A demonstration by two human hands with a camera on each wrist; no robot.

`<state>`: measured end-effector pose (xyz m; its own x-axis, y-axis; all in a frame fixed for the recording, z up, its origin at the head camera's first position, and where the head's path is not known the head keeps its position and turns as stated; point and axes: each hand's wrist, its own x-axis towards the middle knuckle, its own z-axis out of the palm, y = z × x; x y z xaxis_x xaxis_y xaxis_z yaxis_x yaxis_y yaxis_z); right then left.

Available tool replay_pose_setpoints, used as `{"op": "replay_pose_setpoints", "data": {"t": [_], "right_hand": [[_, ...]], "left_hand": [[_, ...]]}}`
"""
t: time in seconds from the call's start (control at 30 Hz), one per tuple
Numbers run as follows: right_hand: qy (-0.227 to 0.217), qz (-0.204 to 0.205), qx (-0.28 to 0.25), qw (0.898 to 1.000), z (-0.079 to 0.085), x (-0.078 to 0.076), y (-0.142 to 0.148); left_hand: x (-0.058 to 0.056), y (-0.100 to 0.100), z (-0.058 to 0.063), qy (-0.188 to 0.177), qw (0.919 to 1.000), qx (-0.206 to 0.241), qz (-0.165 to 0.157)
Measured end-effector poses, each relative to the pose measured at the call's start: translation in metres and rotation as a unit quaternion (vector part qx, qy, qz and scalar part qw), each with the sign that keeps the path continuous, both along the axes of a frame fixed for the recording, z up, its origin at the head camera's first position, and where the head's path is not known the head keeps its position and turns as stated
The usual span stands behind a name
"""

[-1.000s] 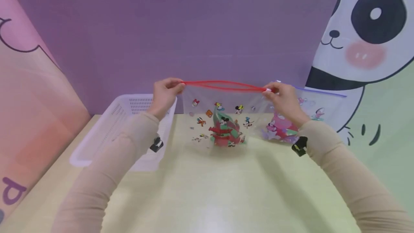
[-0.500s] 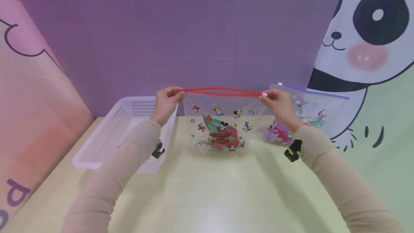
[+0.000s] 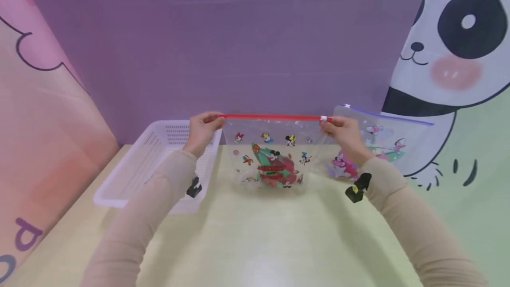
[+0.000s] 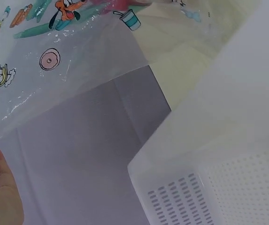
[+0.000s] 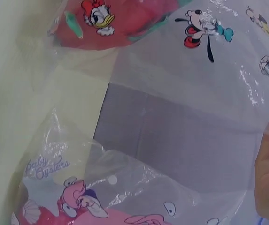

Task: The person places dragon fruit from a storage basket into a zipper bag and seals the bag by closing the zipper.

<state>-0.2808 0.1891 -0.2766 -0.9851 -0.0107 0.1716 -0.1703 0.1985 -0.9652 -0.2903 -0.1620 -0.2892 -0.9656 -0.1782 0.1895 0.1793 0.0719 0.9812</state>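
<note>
A clear zipper bag [image 3: 264, 134] with a red top strip and cartoon prints stands upright on the table, its top stretched between both hands. Red and green items [image 3: 279, 167] lie at its bottom; their kind is unclear through the plastic. My left hand [image 3: 202, 129] pinches the left end of the red strip. At the right end, my right hand [image 3: 345, 134] pinches the strip beside a white slider [image 3: 324, 118]. Both red edges now lie together in one straight line. Only part of each hand shows in the wrist views.
Left of the bag is a white perforated plastic basket [image 3: 115, 185]. A second clear bag [image 3: 414, 138] with a purple strip and pink and green contents stands behind my right hand. A purple backdrop [image 3: 255, 48] rises at the table's far edge.
The red zip edges gaped apart before and now meet in a line. The bag has come down slightly in view, and its contents have shifted. Both hands keep their pinch on the strip's ends.
</note>
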Motion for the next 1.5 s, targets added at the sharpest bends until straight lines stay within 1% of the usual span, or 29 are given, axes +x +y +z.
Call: {"op": "replay_pose_setpoints", "data": {"t": [0.03, 0.17, 0.2, 0.27, 0.33, 0.4, 0.43, 0.47, 0.5, 0.53, 0.6, 0.63, 0.67, 0.73, 0.77, 0.87, 0.9, 0.97, 1.03, 1.1, 1.13, 1.17, 1.23, 1.4, 1.43, 1.5], "right_hand": [[-0.001, -0.002, -0.012, 1.000, 0.000, 0.000, 0.000], [-0.006, -0.010, -0.023, 1.000, 0.003, 0.002, -0.002], [-0.007, -0.011, -0.018, 1.000, 0.004, 0.002, -0.002], [-0.005, -0.019, 0.008, 1.000, 0.004, 0.003, -0.002], [-0.003, -0.026, 0.025, 0.999, 0.003, 0.005, -0.003], [0.001, -0.031, 0.039, 0.999, 0.001, 0.006, -0.004], [0.002, -0.034, 0.041, 0.999, 0.000, 0.007, -0.005], [0.001, -0.035, 0.040, 0.999, 0.000, 0.008, -0.005], [0.000, -0.038, 0.041, 0.998, -0.001, 0.009, -0.005], [-0.001, -0.040, 0.042, 0.998, -0.001, 0.010, -0.006], [-0.008, -0.046, 0.049, 0.998, -0.001, 0.012, -0.006], [-0.012, -0.048, 0.055, 0.997, -0.001, 0.013, -0.006], [-0.014, -0.049, 0.061, 0.997, 0.000, 0.014, -0.006], [-0.017, -0.051, 0.064, 0.996, 0.002, 0.015, -0.007], [-0.017, -0.052, 0.064, 0.996, 0.004, 0.016, -0.007], [-0.012, -0.055, 0.056, 0.997, 0.006, 0.016, -0.008], [-0.010, -0.055, 0.051, 0.997, 0.007, 0.017, -0.008], [-0.005, -0.052, 0.040, 0.998, 0.007, 0.018, -0.008], [0.002, -0.047, 0.026, 0.999, 0.007, 0.019, -0.009], [0.012, -0.043, 0.015, 0.999, 0.006, 0.020, -0.010], [0.017, -0.041, 0.011, 0.999, 0.005, 0.020, -0.010], [0.022, -0.039, 0.007, 0.999, 0.005, 0.020, -0.011], [0.028, -0.038, 0.003, 0.999, 0.004, 0.021, -0.012], [0.036, -0.028, -0.014, 0.999, 0.003, 0.024, -0.015], [0.040, -0.026, -0.022, 0.999, 0.003, 0.024, -0.016], [0.047, -0.025, -0.034, 0.998, 0.003, 0.025, -0.017]], "left_hand": [[0.000, 0.000, 0.000, 0.000, 1.0000, -0.004, 0.000], [-0.001, -0.001, 0.002, 0.004, 0.9994, -0.035, -0.001], [0.000, -0.001, 0.002, 0.005, 0.9989, -0.047, -0.001], [0.000, -0.002, 0.002, 0.010, 0.9971, -0.076, 0.004], [0.003, -0.001, 0.003, 0.019, 0.9937, -0.109, 0.016], [0.007, 0.003, 0.004, 0.046, 0.9865, -0.153, 0.036], [0.009, 0.006, 0.005, 0.065, 0.9806, -0.179, 0.046], [0.012, 0.010, 0.007, 0.087, 0.9729, -0.208, 0.051], [0.015, 0.016, 0.009, 0.110, 0.9633, -0.239, 0.053], [0.018, 0.022, 0.012, 0.136, 0.9510, -0.272, 0.053], [0.024, 0.037, 0.017, 0.197, 0.9224, -0.330, 0.042], [0.027, 0.045, 0.021, 0.221, 0.9093, -0.352, 0.028], [0.031, 0.054, 0.024, 0.237, 0.8977, -0.371, 0.011], [0.036, 0.072, 0.030, 0.258, 0.8805, -0.397, -0.023], [0.038, 0.081, 0.032, 0.267, 0.8737, -0.405, -0.041], [0.038, 0.108, 0.035, 0.269, 0.8581, -0.428, -0.090], [0.037, 0.116, 0.036, 0.276, 0.8521, -0.433, -0.101], [0.033, 0.129, 0.035, 0.300, 0.8367, -0.443, -0.118], [0.029, 0.140, 0.035, 0.321, 0.8224, -0.453, -0.124], [0.025, 0.148, 0.035, 0.339, 0.8117, -0.459, -0.123], [0.023, 0.152, 0.035, 0.346, 0.8077, -0.462, -0.122], [0.022, 0.154, 0.035, 0.350, 0.8054, -0.463, -0.122], [0.019, 0.159, 0.034, 0.350, 0.8023, -0.467, -0.126], [0.016, 0.166, 0.033, 0.343, 0.7900, -0.488, -0.142], [0.016, 0.168, 0.033, 0.342, 0.7886, -0.490, -0.143], [0.016, 0.170, 0.034, 0.340, 0.7904, -0.489, -0.144]]}}
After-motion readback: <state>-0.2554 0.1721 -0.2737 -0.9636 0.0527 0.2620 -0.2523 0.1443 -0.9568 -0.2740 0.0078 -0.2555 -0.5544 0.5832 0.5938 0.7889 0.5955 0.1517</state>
